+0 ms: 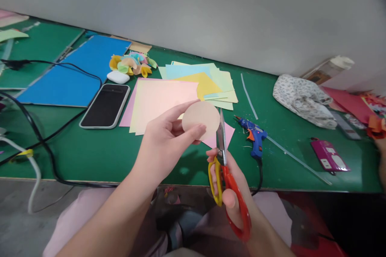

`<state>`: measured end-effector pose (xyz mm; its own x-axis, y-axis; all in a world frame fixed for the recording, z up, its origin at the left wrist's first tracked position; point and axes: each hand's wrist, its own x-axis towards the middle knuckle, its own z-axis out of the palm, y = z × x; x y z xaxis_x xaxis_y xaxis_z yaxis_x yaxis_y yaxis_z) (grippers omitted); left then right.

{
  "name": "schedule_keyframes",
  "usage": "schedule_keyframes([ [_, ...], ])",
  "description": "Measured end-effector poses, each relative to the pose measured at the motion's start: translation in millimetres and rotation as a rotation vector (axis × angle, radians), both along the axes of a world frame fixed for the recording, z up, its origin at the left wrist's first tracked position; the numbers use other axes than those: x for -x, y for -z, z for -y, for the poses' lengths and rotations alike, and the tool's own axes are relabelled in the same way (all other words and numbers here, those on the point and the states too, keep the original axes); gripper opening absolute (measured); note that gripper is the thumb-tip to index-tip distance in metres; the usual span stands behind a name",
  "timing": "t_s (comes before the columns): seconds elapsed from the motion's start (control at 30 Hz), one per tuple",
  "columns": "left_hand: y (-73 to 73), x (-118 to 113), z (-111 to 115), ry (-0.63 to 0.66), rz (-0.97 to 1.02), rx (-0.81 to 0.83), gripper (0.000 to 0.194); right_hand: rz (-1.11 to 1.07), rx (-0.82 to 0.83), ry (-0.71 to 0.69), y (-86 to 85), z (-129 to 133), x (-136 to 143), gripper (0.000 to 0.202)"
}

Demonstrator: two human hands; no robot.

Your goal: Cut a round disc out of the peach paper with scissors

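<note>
My left hand (169, 140) pinches a round, cream-coloured paper circle (201, 119) between thumb and fingers, above the table. In my right hand (235, 184) are scissors (222, 140) with one red and one yellow handle, my thumb through the red loop and fingers through the yellow one. Their blades point up and away, right beside the circle's right edge; whether they touch it I cannot tell. Beneath and behind the circle lie pale pink paper sheets (165, 96), with a darker pink piece (226, 134) to the right.
Coloured sheets (199, 82) and a paper flower cluster (132, 64) lie behind. A phone (105, 106), white case (118, 77) and blue board (75, 72) are left, with black cables. Rightward are a blue glue gun (255, 136), glue sticks (298, 158), a purple box (328, 154) and patterned cloth (303, 98). Another person's hand shows far right.
</note>
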<state>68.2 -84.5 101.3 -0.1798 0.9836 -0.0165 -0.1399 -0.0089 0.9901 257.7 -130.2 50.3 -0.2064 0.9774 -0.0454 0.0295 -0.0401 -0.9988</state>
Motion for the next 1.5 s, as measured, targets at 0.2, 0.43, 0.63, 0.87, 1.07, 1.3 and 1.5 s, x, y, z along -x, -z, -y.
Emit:
schedule_keyframes([
  [0.2, -2.4, 1, -1, -0.01, -0.066, -0.005, 0.054, 0.029, 0.018, -0.008, -1.5, 1, 2, 0.103],
  [0.43, -7.8, 2, -2, -0.02, -0.105, 0.009, 0.058, 0.074, -0.047, 0.013, 1.8, 0, 0, 0.1],
  [0.63, -6.7, 3, -1, -0.028, -0.103, 0.021, 0.058, 0.078, -0.048, 0.007, 0.0, 1, -1, 0.095],
  [0.87, -12.7, -2, 1, -0.097, -0.096, 0.031, 0.055, 0.08, -0.054, -0.01, 2.6, 1, -3, 0.092],
  [1.07, -15.3, -3, 3, -0.137, -0.105, 0.051, 0.055, 0.089, -0.054, 0.004, 7.6, 1, -2, 0.094],
  [1.3, -8.7, 1, 0, -0.17, -0.126, 0.01, 0.052, 0.093, -0.036, -0.01, 6.8, -1, -2, 0.097],
  [1.5, -7.4, 2, 0, -0.114, -0.129, -0.002, 0.052, 0.006, -0.057, -0.037, 14.2, -7, 1, 0.114],
])
